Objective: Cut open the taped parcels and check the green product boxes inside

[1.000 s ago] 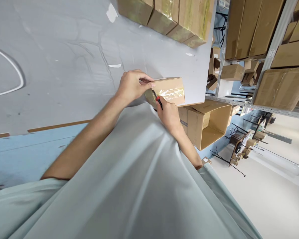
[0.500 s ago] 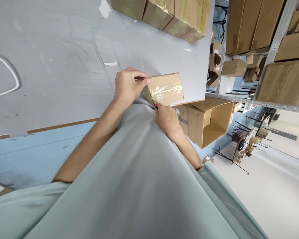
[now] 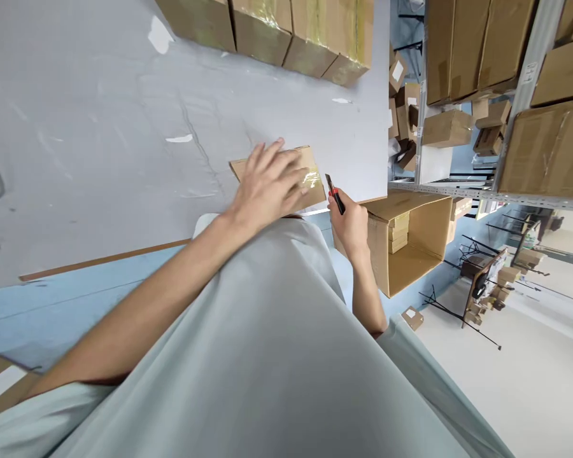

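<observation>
A small taped cardboard box (image 3: 311, 181) lies flat on the grey table (image 3: 124, 127) near its right end. My left hand (image 3: 267, 184) rests on top of the box with its fingers stretched out. My right hand (image 3: 351, 222) is just right of the box, off the table's edge, closed round a black and red utility knife (image 3: 335, 193) whose tip points up and away from the box.
A row of taped cardboard boxes (image 3: 277, 28) stands along the table's far edge. An open carton (image 3: 410, 242) with small boxes inside sits on the floor beside the table. Metal shelving (image 3: 506, 95) with cartons fills the right. My grey shirt covers the foreground.
The box was tilted up and pinched by my left hand with the knife against it. Now it lies flat under my open left hand, and the knife has drawn away to the right.
</observation>
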`<state>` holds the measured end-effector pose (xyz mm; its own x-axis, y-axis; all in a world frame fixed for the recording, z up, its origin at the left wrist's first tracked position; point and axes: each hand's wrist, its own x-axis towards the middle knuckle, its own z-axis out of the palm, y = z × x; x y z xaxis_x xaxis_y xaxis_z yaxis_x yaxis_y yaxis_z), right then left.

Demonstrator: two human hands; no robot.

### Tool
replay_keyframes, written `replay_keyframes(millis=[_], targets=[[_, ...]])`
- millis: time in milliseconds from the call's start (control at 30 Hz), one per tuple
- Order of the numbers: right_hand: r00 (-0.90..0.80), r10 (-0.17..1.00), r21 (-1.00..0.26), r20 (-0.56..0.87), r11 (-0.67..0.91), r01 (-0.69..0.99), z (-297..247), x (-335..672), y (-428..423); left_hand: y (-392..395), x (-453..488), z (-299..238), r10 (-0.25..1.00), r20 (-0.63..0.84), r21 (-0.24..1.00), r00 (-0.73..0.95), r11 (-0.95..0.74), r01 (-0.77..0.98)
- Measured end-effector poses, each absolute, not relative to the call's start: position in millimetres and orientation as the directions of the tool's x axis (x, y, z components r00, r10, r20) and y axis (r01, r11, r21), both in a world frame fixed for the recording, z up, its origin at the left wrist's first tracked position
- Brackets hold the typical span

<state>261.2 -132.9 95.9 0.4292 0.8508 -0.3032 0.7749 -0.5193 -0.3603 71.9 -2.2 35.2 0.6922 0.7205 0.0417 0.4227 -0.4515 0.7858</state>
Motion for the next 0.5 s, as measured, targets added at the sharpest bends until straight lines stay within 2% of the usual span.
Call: replay_keyframes(millis=[167,500], targets=[[0.357,0.871,-0.393,-0.337,-0.475,0.787,77.8,274.8,-123.3,-11.1,93.4,28.4,0.755,-0.096,0.794,0.649,-0.335,0.507],[0.199,0.898,-0.489,-0.392,-0.387,0.782,76.8,288.8,-99.6,-14.8,93.8,19.8,0.798,-0.092,0.743,0.596,-0.344,0.575]])
